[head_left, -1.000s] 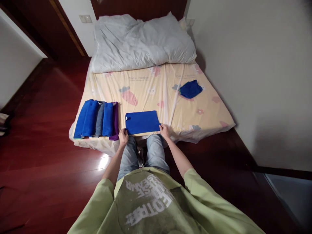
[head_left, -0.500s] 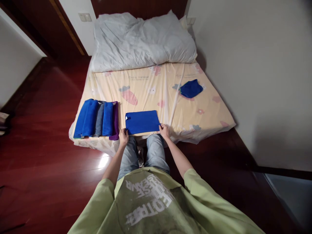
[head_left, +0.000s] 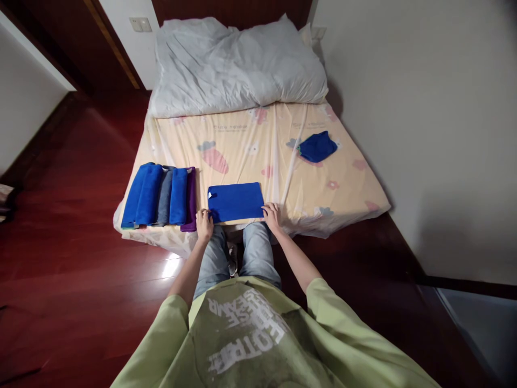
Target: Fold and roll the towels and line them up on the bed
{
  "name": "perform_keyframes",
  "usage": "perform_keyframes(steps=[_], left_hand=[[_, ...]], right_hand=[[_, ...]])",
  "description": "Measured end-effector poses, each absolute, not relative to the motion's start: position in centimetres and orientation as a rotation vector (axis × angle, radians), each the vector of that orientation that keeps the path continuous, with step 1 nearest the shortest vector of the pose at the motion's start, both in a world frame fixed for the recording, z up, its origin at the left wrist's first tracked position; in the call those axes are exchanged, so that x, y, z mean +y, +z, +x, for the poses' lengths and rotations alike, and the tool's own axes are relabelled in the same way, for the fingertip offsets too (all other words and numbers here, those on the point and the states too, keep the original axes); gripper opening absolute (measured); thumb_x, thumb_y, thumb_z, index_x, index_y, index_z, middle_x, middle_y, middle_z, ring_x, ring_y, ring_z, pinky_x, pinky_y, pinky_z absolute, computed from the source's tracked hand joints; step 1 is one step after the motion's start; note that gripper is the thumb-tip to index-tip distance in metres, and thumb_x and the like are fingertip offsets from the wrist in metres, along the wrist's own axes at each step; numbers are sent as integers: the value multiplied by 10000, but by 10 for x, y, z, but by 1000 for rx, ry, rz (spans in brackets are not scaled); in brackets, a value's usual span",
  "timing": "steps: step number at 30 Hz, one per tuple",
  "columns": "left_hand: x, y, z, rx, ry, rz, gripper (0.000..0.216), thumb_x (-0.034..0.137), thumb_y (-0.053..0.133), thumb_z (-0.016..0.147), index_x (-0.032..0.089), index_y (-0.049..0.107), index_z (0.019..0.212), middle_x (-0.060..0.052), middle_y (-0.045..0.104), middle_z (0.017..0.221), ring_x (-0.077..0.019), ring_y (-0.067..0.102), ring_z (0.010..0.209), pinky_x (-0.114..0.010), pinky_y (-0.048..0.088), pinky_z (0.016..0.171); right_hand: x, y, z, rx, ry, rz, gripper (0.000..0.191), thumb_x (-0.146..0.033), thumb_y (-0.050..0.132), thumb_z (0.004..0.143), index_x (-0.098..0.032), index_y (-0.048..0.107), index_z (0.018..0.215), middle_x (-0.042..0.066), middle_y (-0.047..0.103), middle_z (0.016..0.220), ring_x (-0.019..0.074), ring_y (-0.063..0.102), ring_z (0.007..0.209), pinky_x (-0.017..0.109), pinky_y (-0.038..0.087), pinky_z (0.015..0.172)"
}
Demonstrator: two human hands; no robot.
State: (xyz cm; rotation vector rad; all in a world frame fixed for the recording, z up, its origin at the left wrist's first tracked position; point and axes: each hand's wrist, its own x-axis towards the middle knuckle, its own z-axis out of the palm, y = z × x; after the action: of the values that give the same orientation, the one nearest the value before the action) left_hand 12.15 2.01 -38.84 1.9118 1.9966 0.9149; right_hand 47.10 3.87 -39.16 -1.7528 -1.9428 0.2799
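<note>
A flat blue cloth (head_left: pixel 235 201) lies folded into a rectangle at the near edge of the mattress (head_left: pixel 250 145). My left hand (head_left: pixel 204 224) pinches its near left corner. My right hand (head_left: pixel 272 215) grips its near right corner, fingers closed on the edge. Just left of the cloth sits a row of folded towels (head_left: pixel 160 195), blue, grey and purple, side by side.
A crumpled blue cloth (head_left: pixel 317 146) lies on the mattress at the right. A white duvet (head_left: pixel 236 62) is heaped at the head end. Dark red wooden floor (head_left: pixel 72 215) runs along the left; a white wall (head_left: pixel 424 108) stands close on the right.
Both hands have shifted slightly up onto the cloth's near corners; the cloth lies in the same place.
</note>
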Motion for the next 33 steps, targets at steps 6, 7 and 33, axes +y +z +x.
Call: perform_keyframes(steps=[6,7,33], left_hand=[[21,-385,115,1677,729,2118,428,117,367,953,198,649,1265,-134,648,1363,-280,533,1359,-494,428,1150],[20,-385,114,1666,732,2102,453,120,362,953,195,638,1305,-131,637,1393,-266,517,1390,-488,412,1177],[2,-386,95,1623,638,2080,648,25,457,774,199,626,1375,-118,631,1437,-257,550,1394,-477,434,1191]], right_hand=[[33,-384,474,-2164,357,-1704,478,-101,538,903,-220,713,1331,101,652,1429,301,545,1286,505,394,1116],[32,-382,474,-2163,377,-1706,491,-109,515,914,-216,695,1358,94,645,1442,296,547,1288,499,396,1119],[9,-381,486,-2024,602,-1597,531,-75,438,879,-192,706,1321,55,678,1404,237,563,1325,439,428,1180]])
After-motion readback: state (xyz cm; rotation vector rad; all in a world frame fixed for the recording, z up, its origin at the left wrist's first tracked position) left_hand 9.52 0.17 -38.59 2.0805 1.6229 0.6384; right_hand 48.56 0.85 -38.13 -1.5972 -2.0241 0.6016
